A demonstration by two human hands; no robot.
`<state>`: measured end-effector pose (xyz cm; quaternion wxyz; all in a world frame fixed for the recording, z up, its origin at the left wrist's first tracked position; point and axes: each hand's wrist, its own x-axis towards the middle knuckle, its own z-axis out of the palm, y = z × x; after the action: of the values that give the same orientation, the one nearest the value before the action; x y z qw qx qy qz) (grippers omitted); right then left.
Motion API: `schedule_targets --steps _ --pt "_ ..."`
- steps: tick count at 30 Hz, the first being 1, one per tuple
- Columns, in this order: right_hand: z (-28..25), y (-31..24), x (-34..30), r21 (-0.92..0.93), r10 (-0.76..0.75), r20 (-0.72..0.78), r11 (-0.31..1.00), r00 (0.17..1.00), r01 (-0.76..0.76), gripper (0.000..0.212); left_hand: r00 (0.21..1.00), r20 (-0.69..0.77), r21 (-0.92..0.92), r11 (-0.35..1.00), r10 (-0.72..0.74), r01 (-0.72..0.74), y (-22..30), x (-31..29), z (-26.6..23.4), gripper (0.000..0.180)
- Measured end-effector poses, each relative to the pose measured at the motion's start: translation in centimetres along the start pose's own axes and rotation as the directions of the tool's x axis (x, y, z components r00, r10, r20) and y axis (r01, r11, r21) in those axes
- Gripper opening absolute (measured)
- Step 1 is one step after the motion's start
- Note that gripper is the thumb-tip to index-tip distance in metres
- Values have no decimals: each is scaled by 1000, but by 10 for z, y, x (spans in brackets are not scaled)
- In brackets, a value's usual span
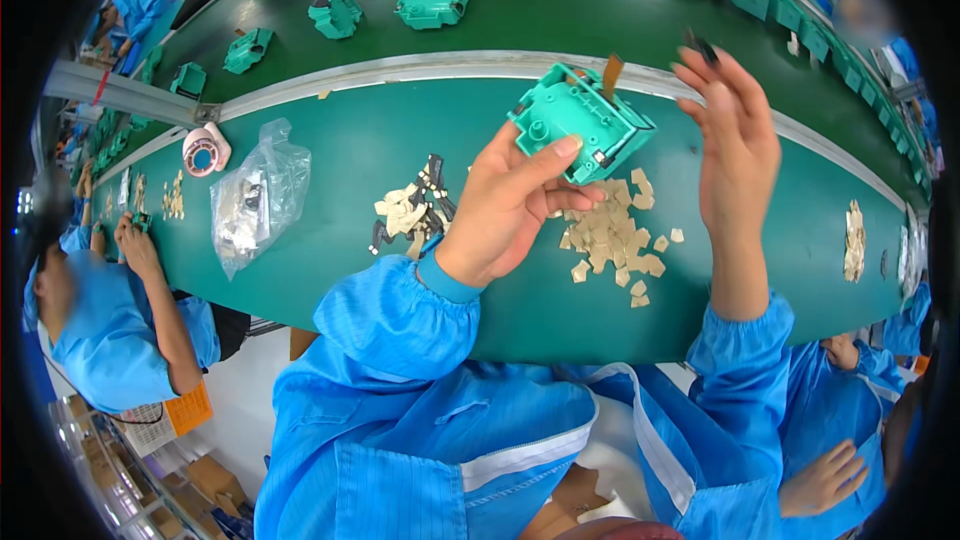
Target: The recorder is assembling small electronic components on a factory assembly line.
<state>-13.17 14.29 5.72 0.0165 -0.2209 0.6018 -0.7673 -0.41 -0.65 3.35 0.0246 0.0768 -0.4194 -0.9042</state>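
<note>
My left hand [510,195] is wrapped round a teal plastic housing [575,120], thumb pressed on its near face. From the housing's top edge a flat brown strip [612,75] sticks up. To the right of it, my right hand [735,130] is raised, with a small dark piece [703,48] at its fingertips; blur hides what kind it is. Below the housing lies a heap of small cream-coloured flat pieces [615,235], partly covered by my left fingers. Left of my left wrist is a mixed pile of black and cream pieces [415,208].
Beyond a pale rail [400,67] stand more teal housings [433,5] on a green belt [520,0]. A clear plastic bag [262,195] and a tape roll [205,150] lie on the left of the green table [350,110]. Co-workers in blue sit on either side [130,330].
</note>
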Motion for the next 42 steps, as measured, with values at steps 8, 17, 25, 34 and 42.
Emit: schedule_targets --steps 8,17,25,34,42 --pt "-17 3 -41 214 291 181 921 940 -326 10 958 -255 48 991 132 -124 -11 3 14 42" --pt "-7 5 -45 135 436 166 878 884 -459 16 881 -308 346 905 360 -248 -30 6 14 80" --pt "-3 6 -47 127 458 144 871 877 -475 16 867 -303 381 884 394 -269 -33 4 14 79" --pt "-1 4 -48 45 473 129 875 872 -481 15 850 -287 450 845 442 -288 -34 3 16 78" --pt "-1 4 -49 12 458 99 887 884 -461 16 857 -276 459 843 434 -279 -34 3 17 77"
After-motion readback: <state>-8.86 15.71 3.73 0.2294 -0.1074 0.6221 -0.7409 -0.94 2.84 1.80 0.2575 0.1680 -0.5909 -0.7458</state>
